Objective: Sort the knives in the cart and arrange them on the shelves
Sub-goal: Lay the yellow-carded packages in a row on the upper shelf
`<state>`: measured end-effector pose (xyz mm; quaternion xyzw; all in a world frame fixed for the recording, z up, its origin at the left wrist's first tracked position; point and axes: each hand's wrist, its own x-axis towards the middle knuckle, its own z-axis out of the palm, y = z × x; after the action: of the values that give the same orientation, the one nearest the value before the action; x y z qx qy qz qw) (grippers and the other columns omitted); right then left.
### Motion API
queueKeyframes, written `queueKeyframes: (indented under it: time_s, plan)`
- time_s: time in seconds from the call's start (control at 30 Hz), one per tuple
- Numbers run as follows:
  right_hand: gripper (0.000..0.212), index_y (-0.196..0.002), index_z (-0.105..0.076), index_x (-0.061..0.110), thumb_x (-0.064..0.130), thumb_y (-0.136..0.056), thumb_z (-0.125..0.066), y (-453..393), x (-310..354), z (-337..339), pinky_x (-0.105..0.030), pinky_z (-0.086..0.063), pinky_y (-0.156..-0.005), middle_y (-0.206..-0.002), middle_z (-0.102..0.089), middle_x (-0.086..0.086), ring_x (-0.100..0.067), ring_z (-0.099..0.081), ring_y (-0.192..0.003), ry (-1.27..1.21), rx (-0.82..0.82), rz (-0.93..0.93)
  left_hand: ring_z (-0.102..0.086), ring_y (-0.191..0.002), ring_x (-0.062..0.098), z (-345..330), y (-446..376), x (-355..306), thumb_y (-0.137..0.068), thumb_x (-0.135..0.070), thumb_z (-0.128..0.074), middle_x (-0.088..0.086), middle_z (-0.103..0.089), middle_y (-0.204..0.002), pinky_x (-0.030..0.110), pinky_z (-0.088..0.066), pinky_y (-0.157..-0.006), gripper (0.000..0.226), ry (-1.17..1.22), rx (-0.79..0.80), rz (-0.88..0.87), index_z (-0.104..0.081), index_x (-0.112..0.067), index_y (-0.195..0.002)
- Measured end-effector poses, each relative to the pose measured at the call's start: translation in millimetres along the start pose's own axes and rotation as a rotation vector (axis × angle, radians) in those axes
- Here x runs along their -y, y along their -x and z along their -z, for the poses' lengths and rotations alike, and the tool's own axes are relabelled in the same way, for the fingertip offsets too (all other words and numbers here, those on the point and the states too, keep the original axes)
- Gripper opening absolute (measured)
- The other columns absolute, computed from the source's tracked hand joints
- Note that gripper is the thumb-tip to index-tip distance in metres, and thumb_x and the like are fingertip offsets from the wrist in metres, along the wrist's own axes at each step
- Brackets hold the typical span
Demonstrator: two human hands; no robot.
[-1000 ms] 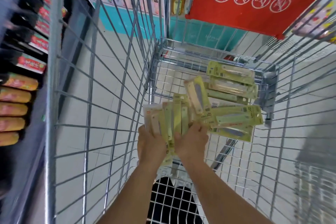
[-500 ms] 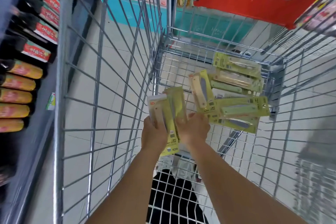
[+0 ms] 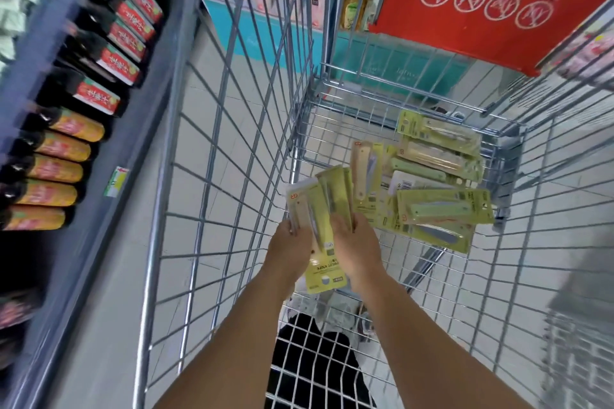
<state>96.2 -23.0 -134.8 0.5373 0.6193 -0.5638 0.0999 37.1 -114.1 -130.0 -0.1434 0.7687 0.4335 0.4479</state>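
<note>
Left hand and right hand both gripping fanned knife packs above cart near-left corner. Loose packs lying at far-right corner. Slick cards probably sliding apart, dropping back in, if grip's uneven.

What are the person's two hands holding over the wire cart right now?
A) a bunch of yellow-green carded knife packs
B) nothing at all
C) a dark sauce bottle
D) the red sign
A: the left hand and the right hand both grip a fanned bunch of yellow-green carded knife packs above the silver wire cart.
</note>
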Motion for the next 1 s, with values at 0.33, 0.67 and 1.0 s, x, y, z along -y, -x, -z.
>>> queueKeyframes:
  time_s: [0.33, 0.67, 1.0]
  plan:
    - [0.015, -0.085, -0.052, 0.025, 0.032, -0.096, -0.044, 73, 52, 57, -0.017, -0.036, -0.044, -0.063, -0.049, 0.008, 0.001, -0.044, -0.042, -0.176, -0.206, 0.250, -0.060, -0.062, -0.003, 2, 93, -61, -0.095, -0.027, -0.045, -0.006, -0.064, -0.088, 0.013, -0.043, -0.047, 0.019, 0.139, -0.038, -0.239, -0.053, -0.029, -0.112]
    - [0.022, -0.110, -0.056, 0.028, 0.034, -0.089, -0.053, 172, 165, 75, -0.023, -0.043, -0.056, -0.078, -0.064, 0.011, 0.004, -0.059, -0.062, -0.180, -0.332, 0.633, -0.064, -0.068, 0.007, 73, 197, -146, -0.092, -0.024, -0.052, -0.006, -0.066, -0.078, 0.025, -0.053, -0.059, 0.007, 0.215, -0.197, -0.642, -0.056, -0.030, -0.093]
    - [0.027, -0.110, -0.058, 0.021, 0.028, -0.085, -0.061, 268, 274, -42, -0.026, -0.047, -0.066, -0.079, -0.064, 0.009, -0.008, -0.059, -0.070, -0.151, -0.331, 0.888, -0.055, -0.057, -0.007, 268, 250, -172, -0.093, -0.023, -0.054, -0.009, -0.061, -0.076, 0.008, -0.040, -0.048, 0.005, 0.277, -0.376, -0.838, -0.054, -0.019, -0.096]
